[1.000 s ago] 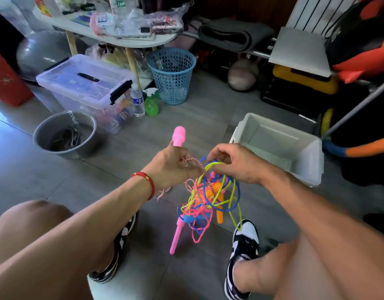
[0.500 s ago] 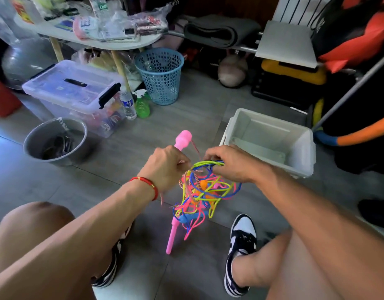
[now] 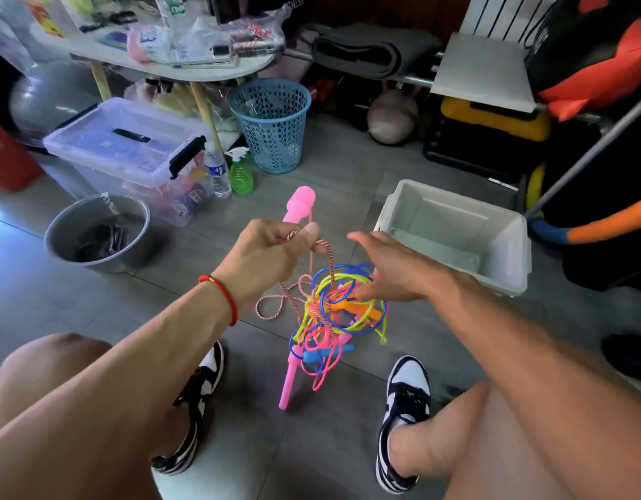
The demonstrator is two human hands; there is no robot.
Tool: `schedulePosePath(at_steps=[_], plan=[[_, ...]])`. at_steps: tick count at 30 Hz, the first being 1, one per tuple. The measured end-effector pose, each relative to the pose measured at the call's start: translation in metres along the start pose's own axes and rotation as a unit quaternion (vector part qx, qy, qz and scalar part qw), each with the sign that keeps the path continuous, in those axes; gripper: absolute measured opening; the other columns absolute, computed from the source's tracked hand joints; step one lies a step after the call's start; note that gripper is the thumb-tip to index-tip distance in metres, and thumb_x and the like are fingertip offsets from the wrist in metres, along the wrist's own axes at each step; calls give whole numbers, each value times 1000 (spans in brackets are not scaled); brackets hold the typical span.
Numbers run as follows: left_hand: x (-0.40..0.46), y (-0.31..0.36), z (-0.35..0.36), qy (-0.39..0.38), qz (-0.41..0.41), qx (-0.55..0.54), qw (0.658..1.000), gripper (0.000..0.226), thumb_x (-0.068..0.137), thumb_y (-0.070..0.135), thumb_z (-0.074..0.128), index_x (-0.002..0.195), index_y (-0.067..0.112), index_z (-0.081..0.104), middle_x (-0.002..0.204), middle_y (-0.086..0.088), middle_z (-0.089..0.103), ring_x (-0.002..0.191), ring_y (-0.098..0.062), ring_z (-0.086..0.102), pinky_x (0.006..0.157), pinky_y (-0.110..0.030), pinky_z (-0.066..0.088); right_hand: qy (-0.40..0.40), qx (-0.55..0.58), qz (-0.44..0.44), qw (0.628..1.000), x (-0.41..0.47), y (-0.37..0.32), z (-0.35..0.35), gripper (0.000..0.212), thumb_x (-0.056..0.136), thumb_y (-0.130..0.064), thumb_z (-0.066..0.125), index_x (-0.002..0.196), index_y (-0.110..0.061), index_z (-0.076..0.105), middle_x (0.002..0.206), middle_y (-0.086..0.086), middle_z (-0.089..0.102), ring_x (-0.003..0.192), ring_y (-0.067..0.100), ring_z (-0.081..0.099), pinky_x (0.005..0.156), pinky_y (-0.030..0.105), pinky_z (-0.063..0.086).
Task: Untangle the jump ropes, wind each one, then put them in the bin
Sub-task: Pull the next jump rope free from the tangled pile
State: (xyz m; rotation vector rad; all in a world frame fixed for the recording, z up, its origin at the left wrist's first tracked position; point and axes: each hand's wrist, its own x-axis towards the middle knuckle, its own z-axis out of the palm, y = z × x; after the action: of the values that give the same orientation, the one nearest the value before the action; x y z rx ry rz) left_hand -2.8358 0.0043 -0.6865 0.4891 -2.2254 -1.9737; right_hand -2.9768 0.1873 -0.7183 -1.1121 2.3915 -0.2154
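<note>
i see the white bin [image 3: 506,247] on the floor's right side. my left hand [image 3: 264,258] is clenched around a pink handle [image 3: 300,203] and striped cord; the rope tangle [image 3: 333,319] dangles below. my right hand [image 3: 394,268] is spread loose, fingers touching the tangle.

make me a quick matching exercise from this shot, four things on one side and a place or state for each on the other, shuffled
Things:
1. left hand
2. right hand
3. white bin
4. metal bowl

Places or states:
A. on the floor right of the tangle
B. fingers spread, over the tangle
C. on the floor left, by the clear storage box
D. gripping a pink handle and striped cord

Pairs: 1-D, 2-B, 3-A, 4-C
</note>
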Motion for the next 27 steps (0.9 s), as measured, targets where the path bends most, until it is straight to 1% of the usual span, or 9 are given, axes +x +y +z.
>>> schedulePosePath(at_steps=[2, 5, 7, 9, 13, 17, 20, 25, 27], plan=[[-2, 4, 2, -36, 12, -54, 998, 39, 94, 45, 66, 88, 9, 80, 59, -1, 20, 54, -19, 13, 54, -32, 14, -4, 34, -82, 996, 3, -10, 5, 93, 78, -48, 80, 155, -29, 32, 159, -2, 32, 143, 15, 37, 117, 31, 33], [-4, 8, 3, -74, 16, -107, 991, 33, 94, 34, 60, 90, 7, 79, 66, -8, 18, 61, -22, 12, 57, -36, 13, -4, 100, -152, 983, 6, -20, 16, 54, 84, -41, 78, 132, -24, 61, 145, -1, 53, 132, 11, 47, 110, 26, 37], [-6, 12, -2, -68, 15, -134, 988, 32, 96, 30, 60, 88, 4, 78, 61, -5, 38, 60, -20, 16, 57, -34, 16, 0, 79, -172, 982, 9, -20, 24, 27, 88, -37, 74, 111, -25, 68, 119, -2, 67, 113, 15, 60, 103, 34, 43], [-6, 17, -12, -36, 13, -171, 984, 30, 97, 26, 62, 82, 3, 75, 79, -7, 63, 58, -15, 21, 60, -34, 16, 1, 66, -139, 988, 13, -13, 25, 11, 87, -36, 70, 95, -29, 65, 96, -6, 71, 94, 15, 65, 91, 38, 50], [-4, 19, -36, 27, -1, -221, 975, 32, 95, 25, 58, 70, 11, 73, 92, -5, 71, 54, -11, 26, 65, -37, 13, 26, 103, -91, 990, 17, -2, 15, 8, 82, -37, 61, 85, -30, 57, 82, -9, 67, 80, 10, 64, 82, 42, 54], [-10, 20, -33, -12, 1, -215, 977, 31, 91, 27, 58, 73, 12, 79, 96, -10, 67, 57, -12, 26, 63, -35, 16, 28, 122, -124, 984, 13, -19, 24, 43, 85, -47, 72, 124, -41, 54, 121, -9, 63, 101, 11, 66, 94, 31, 51], [-14, 21, -24, -64, 10, -212, 975, 27, 89, 33, 63, 84, 13, 81, 109, -18, 52, 60, -13, 26, 62, -35, 17, 47, 110, -153, 981, 15, -38, 39, 63, 84, -62, 67, 141, -41, 50, 124, -6, 60, 112, 11, 60, 98, 28, 46], [-15, 26, -29, -92, 30, -198, 975, 28, 86, 38, 71, 93, 13, 81, 112, -16, 42, 64, -19, 19, 63, -36, 15, 105, 150, -131, 974, 23, -45, 34, 13, 96, -37, 59, 104, -33, 67, 103, -6, 68, 97, 11, 63, 95, 32, 49], [-12, 25, -41, -58, 30, -193, 979, 28, 90, 34, 69, 94, 8, 79, 105, -15, 47, 63, -20, 16, 61, -35, 14, 133, 144, -95, 976, 26, -42, 24, 16, 98, -27, 52, 95, -28, 67, 88, -7, 69, 84, 13, 62, 86, 37, 51]])
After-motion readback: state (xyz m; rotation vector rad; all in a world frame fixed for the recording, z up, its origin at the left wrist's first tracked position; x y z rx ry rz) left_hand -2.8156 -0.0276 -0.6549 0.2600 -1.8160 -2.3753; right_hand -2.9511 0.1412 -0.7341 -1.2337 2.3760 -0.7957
